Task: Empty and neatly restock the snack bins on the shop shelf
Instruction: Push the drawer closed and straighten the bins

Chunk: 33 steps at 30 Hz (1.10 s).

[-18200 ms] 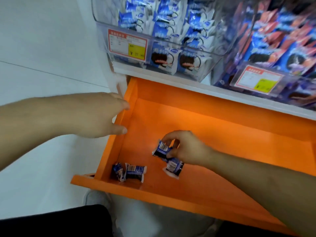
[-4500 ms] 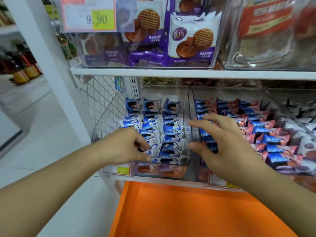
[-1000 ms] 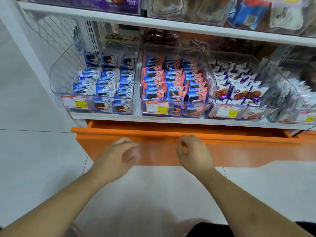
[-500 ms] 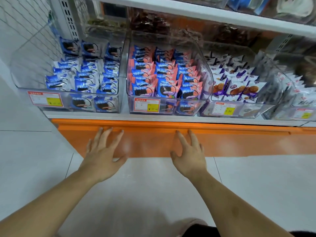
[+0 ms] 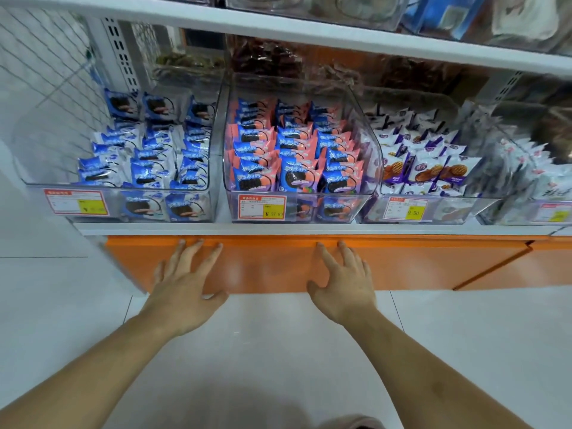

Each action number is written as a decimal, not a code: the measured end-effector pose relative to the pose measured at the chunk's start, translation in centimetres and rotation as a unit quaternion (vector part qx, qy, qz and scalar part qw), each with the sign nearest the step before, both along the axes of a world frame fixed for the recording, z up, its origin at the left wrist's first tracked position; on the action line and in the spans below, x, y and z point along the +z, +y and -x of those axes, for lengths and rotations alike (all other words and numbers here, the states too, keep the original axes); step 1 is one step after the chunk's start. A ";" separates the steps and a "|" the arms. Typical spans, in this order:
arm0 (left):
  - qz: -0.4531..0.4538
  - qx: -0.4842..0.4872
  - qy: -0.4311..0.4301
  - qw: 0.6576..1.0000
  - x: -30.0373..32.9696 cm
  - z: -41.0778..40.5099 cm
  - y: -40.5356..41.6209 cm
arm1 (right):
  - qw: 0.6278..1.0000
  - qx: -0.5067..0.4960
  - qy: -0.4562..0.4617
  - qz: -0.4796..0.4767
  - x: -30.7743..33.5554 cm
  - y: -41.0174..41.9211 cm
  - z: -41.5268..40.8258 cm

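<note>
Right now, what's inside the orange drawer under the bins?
Cannot tell: the orange drawer is pushed in under the shelf edge, so only its front panel shows. The left hand and right hand lie flat on that panel, fingers straight.

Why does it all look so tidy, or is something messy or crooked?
Nothing stands out. The blue cookie packs and pink cookie packs sit in neat rows in their clear bins. The left hand and right hand press flat on the orange drawer front, which looks pushed in under the shelf.
</note>
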<state>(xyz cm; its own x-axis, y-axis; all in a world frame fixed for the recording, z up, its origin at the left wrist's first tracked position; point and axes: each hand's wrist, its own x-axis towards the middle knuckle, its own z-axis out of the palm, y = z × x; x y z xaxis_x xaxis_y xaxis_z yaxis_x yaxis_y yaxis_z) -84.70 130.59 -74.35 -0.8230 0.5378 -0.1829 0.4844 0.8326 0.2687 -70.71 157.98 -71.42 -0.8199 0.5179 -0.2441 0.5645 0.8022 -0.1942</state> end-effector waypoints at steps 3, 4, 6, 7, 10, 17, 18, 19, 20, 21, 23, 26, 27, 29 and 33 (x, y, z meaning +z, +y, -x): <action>-0.019 -0.019 -0.033 0.999 2.7 -0.6 0.1 | 0.998 0.021 -0.035 0.037 3.0 -0.2 0.3; -0.030 -0.037 -0.044 0.998 4.1 -0.9 0.3 | 0.997 0.038 -0.043 0.051 4.5 -0.4 0.6; -0.062 -0.090 -0.038 0.993 7.4 -1.3 0.9 | 0.993 0.093 -0.029 0.064 8.0 -0.9 1.0; -0.084 -0.113 -0.014 0.990 9.3 -1.4 1.4 | 0.990 0.122 -0.001 0.072 9.9 -1.1 1.1; -0.160 -0.144 0.074 0.974 15.1 -1.3 2.6 | 0.975 0.171 0.121 0.075 15.2 -1.2 1.6; -0.235 -0.128 0.218 0.938 19.3 2.0 5.2 | 0.949 0.168 0.265 0.004 19.7 0.3 5.0; -0.221 -0.126 0.220 0.942 18.9 2.5 5.5 | 0.951 0.174 0.257 -0.006 19.4 0.3 5.7; -0.205 -0.127 0.221 0.945 18.6 3.0 5.7 | 0.951 0.181 0.249 -0.018 19.1 0.3 6.3; -0.188 -0.129 0.225 0.947 18.3 3.5 5.9 | 0.952 0.186 0.243 -0.029 18.7 0.2 6.9; -0.175 -0.132 0.237 0.947 18.1 3.9 6.1 | 0.953 0.186 0.238 -0.038 18.3 0.3 7.5; -0.147 -0.142 0.259 0.944 17.9 4.7 6.5 | 0.954 0.182 0.234 -0.050 17.8 0.4 8.5; -0.117 -0.149 0.264 0.946 17.7 5.6 7.1 | 0.956 0.177 0.223 -0.068 16.9 0.8 9.5; -0.116 -0.150 0.259 0.947 17.6 5.9 7.3 | 0.956 0.176 0.223 -0.072 16.6 1.0 9.7; -0.122 -0.161 0.262 0.944 17.5 6.5 7.6 | 0.953 0.182 0.230 -0.075 16.2 1.2 9.9; -0.140 -0.178 0.245 0.943 17.9 8.1 7.8 | 0.940 0.229 0.247 -0.062 15.2 1.6 9.8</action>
